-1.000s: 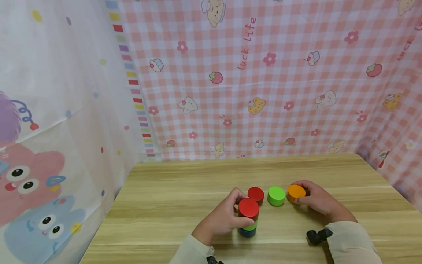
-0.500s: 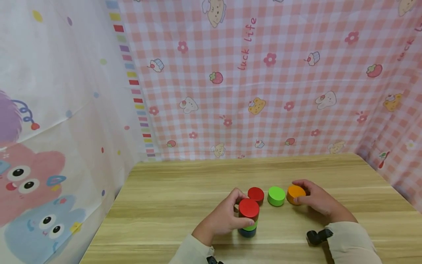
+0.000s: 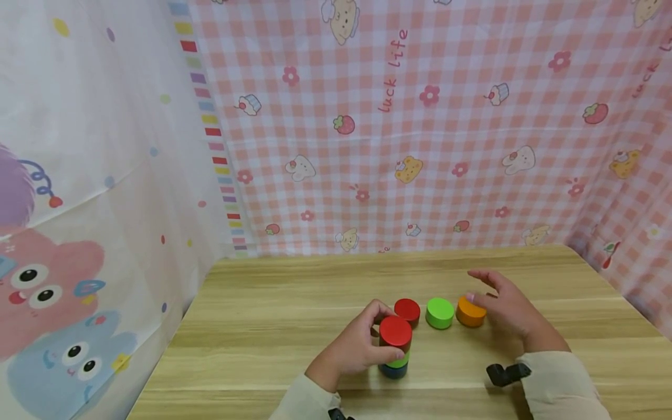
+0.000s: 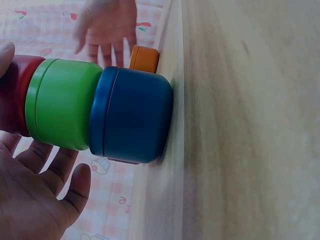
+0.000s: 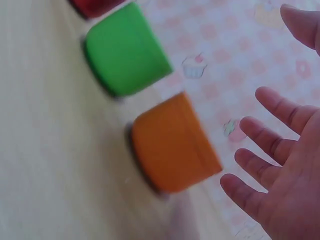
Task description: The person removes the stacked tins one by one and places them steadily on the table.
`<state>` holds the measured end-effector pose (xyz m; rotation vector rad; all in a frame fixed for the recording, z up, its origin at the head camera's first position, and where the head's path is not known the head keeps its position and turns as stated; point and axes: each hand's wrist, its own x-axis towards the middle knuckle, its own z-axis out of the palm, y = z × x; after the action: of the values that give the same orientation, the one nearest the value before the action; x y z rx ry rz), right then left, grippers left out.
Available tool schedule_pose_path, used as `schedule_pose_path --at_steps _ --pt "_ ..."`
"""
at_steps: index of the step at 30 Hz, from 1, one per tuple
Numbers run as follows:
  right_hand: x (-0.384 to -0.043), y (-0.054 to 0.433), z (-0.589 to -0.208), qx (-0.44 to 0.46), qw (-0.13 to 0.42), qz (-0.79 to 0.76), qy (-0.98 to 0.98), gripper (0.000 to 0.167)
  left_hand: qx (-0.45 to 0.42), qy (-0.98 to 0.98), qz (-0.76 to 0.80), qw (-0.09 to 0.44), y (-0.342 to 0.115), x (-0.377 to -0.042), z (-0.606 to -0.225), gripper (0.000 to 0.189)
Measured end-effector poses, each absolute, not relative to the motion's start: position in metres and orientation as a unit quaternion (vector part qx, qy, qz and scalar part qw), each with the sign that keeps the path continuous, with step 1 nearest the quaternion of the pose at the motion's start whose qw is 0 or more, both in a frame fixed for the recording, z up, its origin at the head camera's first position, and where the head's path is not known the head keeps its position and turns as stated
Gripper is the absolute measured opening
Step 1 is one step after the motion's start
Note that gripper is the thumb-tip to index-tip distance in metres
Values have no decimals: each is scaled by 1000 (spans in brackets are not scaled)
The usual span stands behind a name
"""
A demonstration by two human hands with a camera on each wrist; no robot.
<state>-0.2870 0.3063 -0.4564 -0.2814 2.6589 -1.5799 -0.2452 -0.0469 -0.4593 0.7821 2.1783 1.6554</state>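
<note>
Checked cloth (image 3: 325, 146) hangs behind the wooden desk (image 3: 252, 309). Left hand (image 3: 354, 345) grips an upright stack (image 3: 396, 335) near its top: red over green over blue. Right hand (image 3: 510, 304): fingers spread, holding nothing. Row beyond the stack, toward the far desk edge: red block (image 3: 407, 309), green block (image 3: 440, 312), orange block (image 3: 472, 315). Orange, rightmost, lies just below and left of the nearer right hand, apparently untouched (wrist view blurred).

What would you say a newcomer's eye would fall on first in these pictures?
Probably the red, green and blue stack held in the left hand. Next, the loose red block, green block and orange block in a row beyond it on the table, with the right hand at the orange end.
</note>
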Motion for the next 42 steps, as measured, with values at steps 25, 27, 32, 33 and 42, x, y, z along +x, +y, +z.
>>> schedule_pose_path --at_steps 25,27,32,33,42 --pt "-260 263 -405 -202 -52 -491 846 59 275 763 565 153 -49 -247 -460 60" --pt "-259 259 -403 -217 -61 -485 845 57 273 767 560 154 -49 -248 -460 59" --pt "-257 252 -402 -245 -67 -481 839 52 270 775 550 157 -51 -250 -462 57" --pt "-256 251 -402 -249 -65 -482 837 52 270 775 549 158 -52 -250 -462 57" --pt "-254 241 -402 -272 -56 -482 831 53 258 783 538 177 -54 -252 -465 57"
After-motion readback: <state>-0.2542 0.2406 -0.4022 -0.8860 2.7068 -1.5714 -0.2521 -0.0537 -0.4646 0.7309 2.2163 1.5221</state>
